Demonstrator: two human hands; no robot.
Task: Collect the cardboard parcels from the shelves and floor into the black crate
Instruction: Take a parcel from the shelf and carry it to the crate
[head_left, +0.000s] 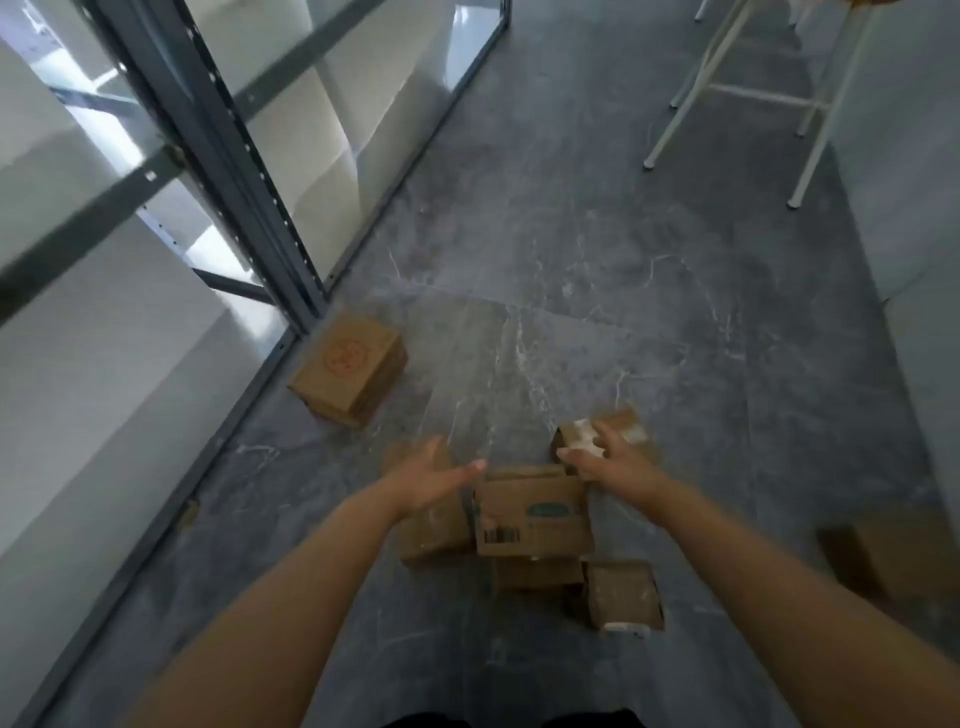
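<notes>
A cluster of cardboard parcels lies on the grey marbled floor (597, 270), and the barcode box (535, 514), with its green label, sits in the middle of it. The left hand (436, 480) is just left of the barcode box with its fingers straight and spread, holding nothing, over a plain box (434, 530) that touches the barcode box's left side. The right hand (615, 460) rests on the taped box (584, 434), just beyond the barcode box's right corner. Blur hides the fingers, so I cannot tell whether they clasp it. A small box (623, 595) lies just to the near right of the barcode box. A stamped box (350, 369) lies well apart, beyond and to the left, beside the foot of the grey shelf frame (244, 197).
</notes>
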